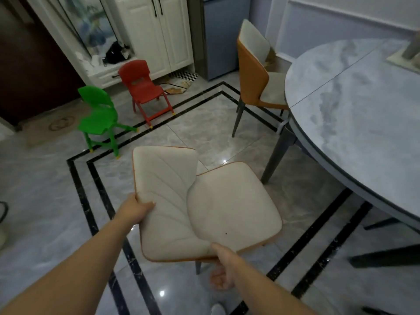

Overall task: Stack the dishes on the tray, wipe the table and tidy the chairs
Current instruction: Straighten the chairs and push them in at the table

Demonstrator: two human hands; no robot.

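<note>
A cream dining chair (204, 208) with orange trim stands on the floor just in front of me, left of the round grey marble table (363, 123). My left hand (134, 208) grips the left edge of its backrest, thumb on the cream front. My right hand (225, 264) grips the near edge of the chair where seat and back meet, thumb on top and fingers curled underneath. A second cream-and-orange chair (256, 76) stands tucked against the table's far left side.
A small green plastic chair (100, 117) and a small red one (143, 87) stand on the floor at the left. White cabinets (163, 32) and a blue-grey fridge (222, 35) line the back wall. A tray corner (404, 57) shows on the table's far right.
</note>
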